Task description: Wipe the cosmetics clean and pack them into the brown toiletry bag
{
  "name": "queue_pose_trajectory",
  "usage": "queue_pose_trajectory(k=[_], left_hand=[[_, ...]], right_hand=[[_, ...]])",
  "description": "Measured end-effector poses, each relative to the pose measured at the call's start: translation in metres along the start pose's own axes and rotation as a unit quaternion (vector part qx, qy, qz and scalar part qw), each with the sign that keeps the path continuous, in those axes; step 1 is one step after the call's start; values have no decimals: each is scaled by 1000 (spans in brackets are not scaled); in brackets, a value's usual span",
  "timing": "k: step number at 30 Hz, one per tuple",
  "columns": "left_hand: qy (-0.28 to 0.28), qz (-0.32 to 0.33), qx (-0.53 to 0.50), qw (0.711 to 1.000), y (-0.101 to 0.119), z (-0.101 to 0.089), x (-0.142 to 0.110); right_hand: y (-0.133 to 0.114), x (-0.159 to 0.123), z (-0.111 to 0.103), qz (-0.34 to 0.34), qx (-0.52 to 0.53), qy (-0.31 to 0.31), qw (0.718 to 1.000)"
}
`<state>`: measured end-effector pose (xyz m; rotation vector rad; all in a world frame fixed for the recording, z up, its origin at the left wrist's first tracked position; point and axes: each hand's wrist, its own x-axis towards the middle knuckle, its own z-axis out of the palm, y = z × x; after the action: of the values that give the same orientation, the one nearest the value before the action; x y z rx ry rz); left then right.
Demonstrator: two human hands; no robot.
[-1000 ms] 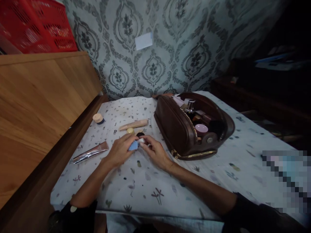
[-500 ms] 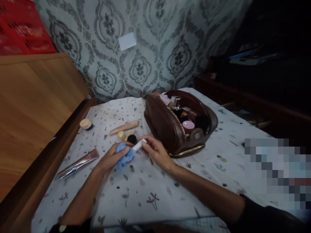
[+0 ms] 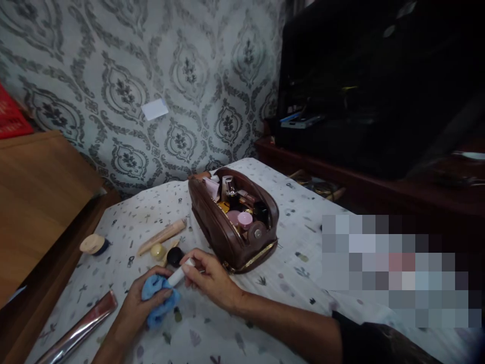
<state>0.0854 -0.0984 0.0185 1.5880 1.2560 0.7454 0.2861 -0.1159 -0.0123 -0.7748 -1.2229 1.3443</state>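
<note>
My left hand [image 3: 142,298] is closed round a crumpled blue cloth [image 3: 161,298], which wraps one end of a small white tube [image 3: 176,276]. The tube's other end is pinched by the fingers of my right hand [image 3: 208,278]. Just beyond my hands lie a round black lid or jar [image 3: 175,256], a small yellow round container [image 3: 157,251] and a long beige tube [image 3: 162,236]. Right of them stands an unzipped brown makeup bag [image 3: 215,227] filled with cosmetics, among them a pink-lidded jar [image 3: 245,219].
A shiny rose-silver tube [image 3: 79,328] and a beige-topped jar [image 3: 93,244] lie on the left of the patterned sheet [image 3: 125,222]. A wooden panel [image 3: 45,197] borders the left side. A dark red ledge [image 3: 303,169] and a large black screen [image 3: 364,91] stand at right.
The view has turned to the right, so everything sits further left in it. Both hands keep hold of the cloth and the white tube.
</note>
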Motion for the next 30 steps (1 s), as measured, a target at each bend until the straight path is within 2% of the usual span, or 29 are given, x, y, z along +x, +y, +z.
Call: queue_pose_trajectory(k=[4, 7, 11, 14, 19, 21, 27, 30], left_hand=[[119, -24, -95, 988, 6, 18, -3], [175, -33, -160, 971, 15, 27, 0], [225, -79, -254, 937, 24, 28, 6], [258, -112, -284, 917, 29, 27, 7], [311, -72, -296, 900, 36, 26, 5], [327, -55, -303, 893, 39, 25, 5], [348, -14, -291, 891, 48, 26, 4], [329, 23, -262, 907, 50, 29, 1]], right_hand=[[-3, 0, -1, -8, 15, -5, 1000], [-6, -3, -1, -26, 0, -5, 1000], [-12, -9, -1, -95, -77, -16, 992], [-13, -12, -1, -167, -150, -11, 974], [-7, -9, -2, -251, -226, 28, 941], [-7, -8, -3, -243, -240, 32, 939], [-19, -12, -5, -159, -226, 12, 961], [-25, -14, -4, -113, -207, -4, 972]])
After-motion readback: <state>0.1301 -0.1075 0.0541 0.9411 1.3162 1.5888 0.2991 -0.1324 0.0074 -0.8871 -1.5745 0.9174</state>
